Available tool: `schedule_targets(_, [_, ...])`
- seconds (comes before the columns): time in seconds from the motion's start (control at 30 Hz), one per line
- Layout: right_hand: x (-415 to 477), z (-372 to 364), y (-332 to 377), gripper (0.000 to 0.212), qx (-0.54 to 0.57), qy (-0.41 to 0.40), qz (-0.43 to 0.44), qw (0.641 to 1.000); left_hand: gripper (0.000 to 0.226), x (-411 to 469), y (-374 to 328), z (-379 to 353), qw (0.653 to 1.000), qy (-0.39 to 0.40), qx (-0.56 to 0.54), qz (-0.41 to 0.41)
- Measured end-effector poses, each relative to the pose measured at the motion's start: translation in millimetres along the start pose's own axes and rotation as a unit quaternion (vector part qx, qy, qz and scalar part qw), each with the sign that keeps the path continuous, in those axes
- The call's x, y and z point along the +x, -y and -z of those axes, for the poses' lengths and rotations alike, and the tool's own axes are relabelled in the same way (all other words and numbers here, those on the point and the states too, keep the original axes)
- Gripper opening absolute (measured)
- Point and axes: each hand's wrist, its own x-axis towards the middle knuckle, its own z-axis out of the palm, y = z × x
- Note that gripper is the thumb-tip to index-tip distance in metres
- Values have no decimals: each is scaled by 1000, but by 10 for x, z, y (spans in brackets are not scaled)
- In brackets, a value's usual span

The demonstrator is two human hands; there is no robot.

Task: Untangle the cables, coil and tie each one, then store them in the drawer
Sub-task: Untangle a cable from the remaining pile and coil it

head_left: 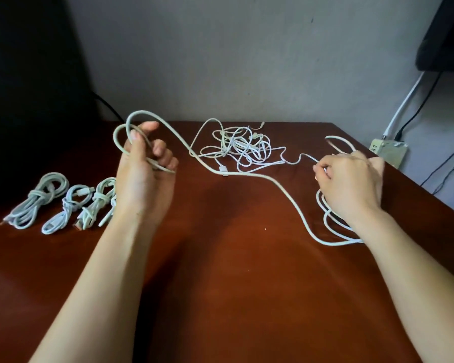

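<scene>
My left hand is raised over the brown table and holds a small loop of a thick white cable between thumb and fingers. From that loop the cable runs right across the table to more loops lying under my right hand. My right hand's fingers are curled and pinch a thinner white cable that leads back into a tangled pile of white cables at the far middle of the table. Several coiled and tied white cables lie in a row at the left.
A grey wall stands right behind the table's far edge. A beige power strip with plugged black and white leads sits off the table's right corner. A dark object fills the far left. No drawer is in view.
</scene>
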Motion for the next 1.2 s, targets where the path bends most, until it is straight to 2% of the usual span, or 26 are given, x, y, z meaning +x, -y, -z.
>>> schedule_targets(0.1, [-44,-9,83,17,41,-75,73,994,34,-45,87,-18,997,28,62,37])
schedule_targets(0.17, [-91,36,208,21,113,-120,122,979,34,-97,170,-53,991,58,104,67])
schedule_targets(0.2, [-120,70,280,24,166,-117,138,969,34,-128,209,-72,986,74,122,80])
schedule_targets(0.3, [-238,159,490,29,331,-35,139,933,34,-236,294,-131,970,132,171,109])
schedule_targets(0.47, [-334,137,593,39,398,130,127,899,29,-388,357,-230,940,219,188,182])
schedule_targets(0.6, [-313,134,591,37,464,174,104,862,29,-439,369,-251,912,281,181,239])
schedule_targets(0.73, [-296,80,580,32,539,180,95,817,30,-474,378,-240,863,341,170,332])
schedule_targets(0.83, [-284,87,553,38,554,187,93,806,34,-464,344,-236,840,359,132,385])
schedule_targets(0.93, [-292,122,572,36,549,175,93,812,32,-433,283,-227,839,345,132,399])
schedule_targets(1.07, [-319,162,606,41,557,109,83,819,28,-425,230,-219,853,322,146,383])
schedule_targets(1.2, [-350,204,641,31,576,82,56,812,19,-417,211,-213,858,347,155,345])
